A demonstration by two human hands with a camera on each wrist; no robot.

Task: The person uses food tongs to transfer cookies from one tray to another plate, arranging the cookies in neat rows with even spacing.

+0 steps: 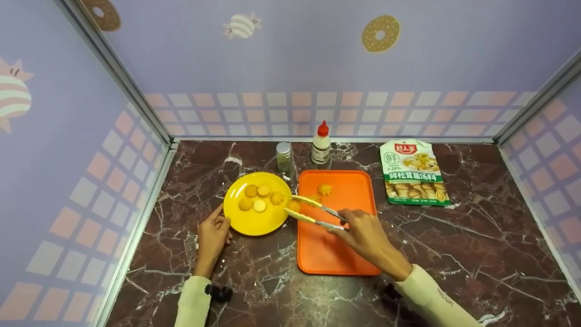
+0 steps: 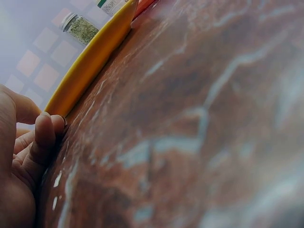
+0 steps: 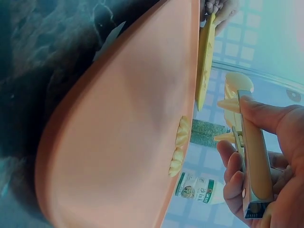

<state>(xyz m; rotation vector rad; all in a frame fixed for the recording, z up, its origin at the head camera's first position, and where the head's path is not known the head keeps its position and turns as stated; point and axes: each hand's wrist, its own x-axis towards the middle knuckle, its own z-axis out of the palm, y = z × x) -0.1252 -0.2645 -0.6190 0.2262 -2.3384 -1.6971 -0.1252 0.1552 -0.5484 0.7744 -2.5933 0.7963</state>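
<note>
My left hand (image 1: 213, 234) pinches the near-left rim of a yellow plate (image 1: 252, 226), thumb and fingertips at its edge in the left wrist view. Several cookies (image 1: 245, 204), some round and smooth, some ridged, lie on the plate. In my right hand (image 1: 365, 234) is a pair of tongs (image 1: 321, 223) with metal arms and yellow tips, reaching left over an orange tray (image 1: 336, 254) to the plate's right rim. A ridged cookie (image 1: 293, 206) shows between the tongs' tips. Two more cookies (image 3: 182, 130) sit on the tray near its far edge.
Behind the plate stands a glass jar of green herbs (image 1: 284, 158) with a metal lid. A red-capped squeeze bottle (image 1: 321, 147) is behind the tray. To the right lies a green and white food pouch (image 1: 415, 172) on the dark marbled table (image 1: 472, 254). Patterned walls enclose the back and sides.
</note>
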